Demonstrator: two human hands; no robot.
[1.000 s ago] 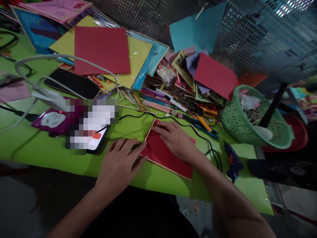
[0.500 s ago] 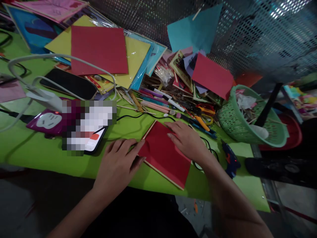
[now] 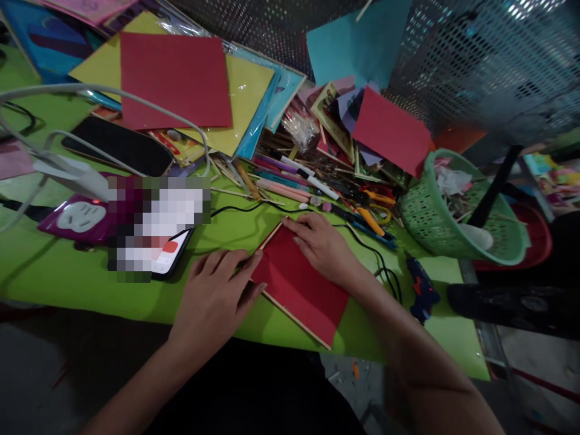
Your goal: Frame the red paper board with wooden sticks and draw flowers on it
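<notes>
A red sheet (image 3: 303, 290) lies on the green table near its front edge, with thin wooden strips (image 3: 296, 319) along its lower-left and upper-left edges. My left hand (image 3: 220, 290) is at the sheet's left corner, its thumb and index finger closed around that corner and the end of the strip. My right hand (image 3: 321, 248) rests over the upper part of the sheet, its fingertips pressed together at the top corner, by the upper end of the upper-left strip.
Left of my hands are a lit phone (image 3: 170, 257), a purple power socket (image 3: 81, 214) and a dark phone (image 3: 118, 148). Behind lie coloured sheets (image 3: 176, 81), pens (image 3: 283, 190) and sticks. At right are a green basket (image 3: 421, 211) and a glue gun (image 3: 421, 287).
My right hand has moved left and slightly up, to the sheet's top corner. My left hand stays at the left corner. The whole view has shifted slightly.
</notes>
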